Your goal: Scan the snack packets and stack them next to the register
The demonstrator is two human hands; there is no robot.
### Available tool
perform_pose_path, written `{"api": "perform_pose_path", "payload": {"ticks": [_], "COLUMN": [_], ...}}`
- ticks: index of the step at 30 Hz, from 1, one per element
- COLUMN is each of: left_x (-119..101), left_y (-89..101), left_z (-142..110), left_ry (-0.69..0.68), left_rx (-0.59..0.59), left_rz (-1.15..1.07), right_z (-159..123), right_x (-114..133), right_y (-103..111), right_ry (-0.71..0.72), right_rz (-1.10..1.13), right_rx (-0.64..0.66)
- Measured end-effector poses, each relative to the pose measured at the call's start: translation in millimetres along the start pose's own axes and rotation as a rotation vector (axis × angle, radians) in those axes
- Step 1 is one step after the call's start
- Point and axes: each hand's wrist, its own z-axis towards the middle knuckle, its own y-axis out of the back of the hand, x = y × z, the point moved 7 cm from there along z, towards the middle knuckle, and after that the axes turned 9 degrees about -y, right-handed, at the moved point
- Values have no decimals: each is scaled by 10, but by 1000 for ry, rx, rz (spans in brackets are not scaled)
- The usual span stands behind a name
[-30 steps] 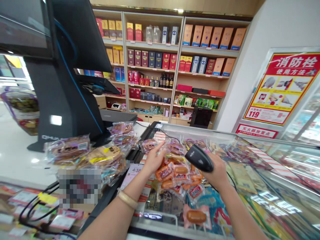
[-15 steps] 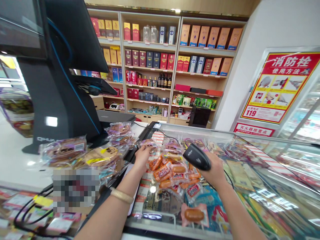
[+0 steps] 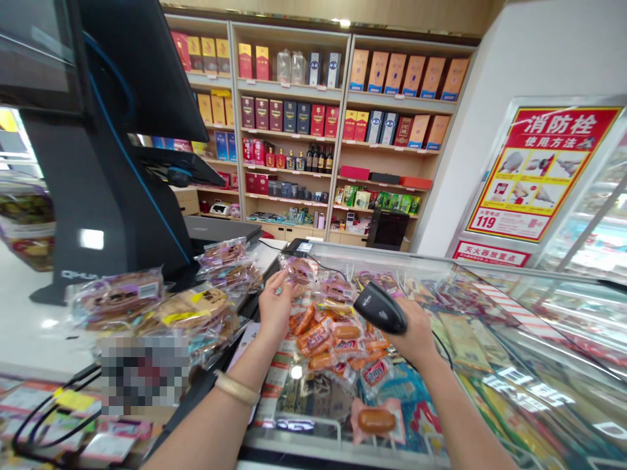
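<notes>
My right hand (image 3: 416, 333) is wrapped round a black handheld barcode scanner (image 3: 379, 308), its head pointing left above the glass. My left hand (image 3: 275, 307), with a ring and a bangle, has its fingers curled at the edge of a clear packet of flat brown food (image 3: 300, 269); the fingertips are partly hidden. A similar purple-marked packet (image 3: 337, 286) lies just right of it. Between my hands is a pile of orange-wrapped sausages (image 3: 318, 336). One sausage in a pinkish wrapper (image 3: 376, 419) lies apart, nearer me.
A black checkout terminal (image 3: 122, 196) rises at the left. More brown food packets (image 3: 120, 297) lie beside it on the white counter (image 3: 19, 326). Under my hands is a glass-topped display case (image 3: 313, 424) with packaged goods inside. Shelves of boxes and bottles (image 3: 294, 134) stand behind.
My left hand has turned and lifted slightly, and the ring now shows. The packet at its fingertips has moved up and tilted. The scanner stays in my right hand over the sausages.
</notes>
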Motion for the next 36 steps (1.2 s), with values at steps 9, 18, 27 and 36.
{"api": "perform_pose_path", "payload": {"ticks": [9, 18, 27, 36], "left_x": [-370, -510, -587, -516], "left_y": [46, 81, -130, -168], "left_z": [-19, 11, -130, -160], "left_ry": [-121, -151, -226, -94], "left_rx": [-119, -148, 83, 118], "left_rz": [-143, -166, -104, -126], "right_z": [11, 12, 17, 20], "right_x": [27, 44, 58, 63], "right_y": [-1, -6, -29, -7], "right_ry": [-6, -8, -1, 2], "right_rz": [-6, 7, -10, 22], "right_rx": [-1, 13, 36, 19]}}
